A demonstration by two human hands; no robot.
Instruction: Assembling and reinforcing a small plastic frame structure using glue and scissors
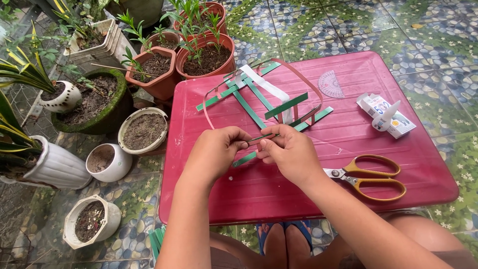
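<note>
Outdoor floor of pebble-pattern tiles, with a low red plastic table (279, 199) as the work surface. Both hands meet over the table's middle, nearer its front edge. Left hand (215, 149) is curled closed, fingertips pinching one end of a thin green strip (260, 137); right hand (289, 152) is closed likewise, thumb and forefinger pinching the same strip just beside the left. The strip's long axis runs roughly left to right between the two pinches, tilted slightly up toward the right; both hands sit equally close to it. Directly behind the hands, toward the table's far edge, lies a loose frame of green, white and reddish strips (264, 97); whether the pinched strip joins it cannot be told. Right of the hands, orange-handled scissors (371, 177) lie flat, blades pointing toward the right hand. Further back on the right: a glue tube on its box (386, 117) and a clear protractor (330, 83). Potted plants (204, 57) stand off the table's left and far side.
</note>
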